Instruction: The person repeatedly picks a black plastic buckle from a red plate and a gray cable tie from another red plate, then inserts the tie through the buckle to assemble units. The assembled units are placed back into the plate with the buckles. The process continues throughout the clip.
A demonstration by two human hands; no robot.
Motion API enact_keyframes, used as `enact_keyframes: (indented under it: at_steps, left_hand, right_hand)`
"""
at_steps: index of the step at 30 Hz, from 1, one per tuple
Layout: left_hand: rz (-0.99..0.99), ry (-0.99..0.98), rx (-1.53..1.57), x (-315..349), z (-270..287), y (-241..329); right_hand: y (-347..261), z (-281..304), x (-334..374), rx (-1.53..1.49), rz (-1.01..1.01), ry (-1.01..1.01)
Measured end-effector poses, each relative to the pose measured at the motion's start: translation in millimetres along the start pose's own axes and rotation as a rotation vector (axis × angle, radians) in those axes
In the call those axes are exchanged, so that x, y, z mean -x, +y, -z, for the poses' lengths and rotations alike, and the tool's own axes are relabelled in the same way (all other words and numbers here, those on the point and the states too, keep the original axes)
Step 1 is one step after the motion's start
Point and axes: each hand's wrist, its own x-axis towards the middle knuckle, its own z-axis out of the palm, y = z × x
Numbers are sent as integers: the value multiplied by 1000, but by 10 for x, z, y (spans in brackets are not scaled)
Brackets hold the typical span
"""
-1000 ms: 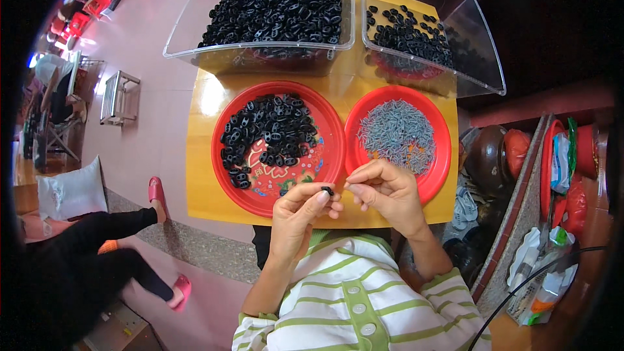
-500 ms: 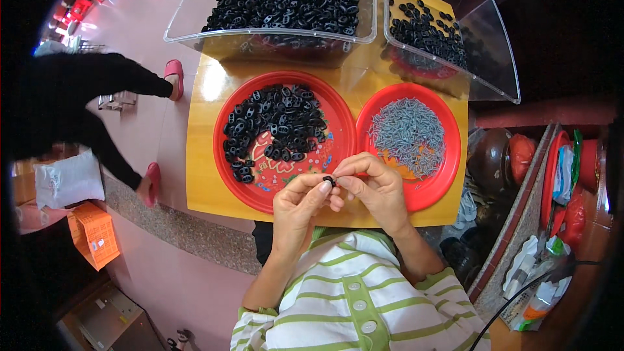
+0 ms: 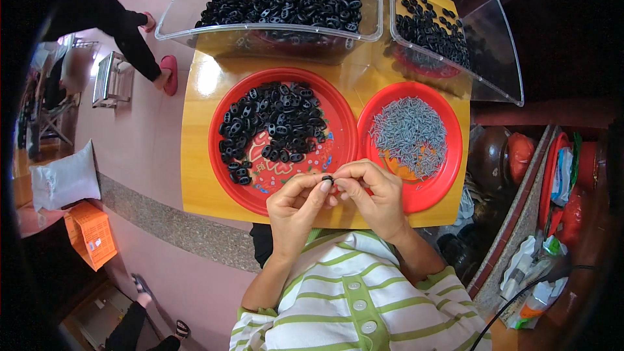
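At the near edge of the yellow counter (image 3: 198,188), I see the left hand (image 3: 290,208) pinching a small black piece (image 3: 327,180) between thumb and forefinger. The right hand (image 3: 377,200) meets it with fingertips drawn narrow; I cannot tell whether they grip anything. Just beyond, I have two red plates side by side. The large plate (image 3: 335,114) carries loose black two-holed pieces (image 3: 276,114), heaped toward its far and left parts, over a printed floral pattern with pale lettering partly covered. The small plate (image 3: 453,156), on the right, holds a pile of grey screws (image 3: 409,131) over an orange leaf-like print. Behind them stand two clear bins: the left bin (image 3: 279,26) is heaped with black pieces, while the right bin (image 3: 484,71) shows a thinner scatter. Off left, I make out an orange box (image 3: 91,234) bearing dark print and a pale label, too small to read.
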Motion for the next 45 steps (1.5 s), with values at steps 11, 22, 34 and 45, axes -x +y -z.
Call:
enact_keyframes:
  at_steps: [11,22,34,45]
  left_hand:
    - [61,-87,162,-59,84,-26]
    - [-39,-44,25,10,48,-68]
    - [70,-75,215,18,102,-108]
    - [127,-27,326,196,284,-81]
  right_hand:
    - [14,-36,-23,-403,-214,-7]
    - [-63,26,-37,99,78,-39]
    - [-46,23,48,-287,-213,-87]
    - [78,-141,-419,514,358,-63]
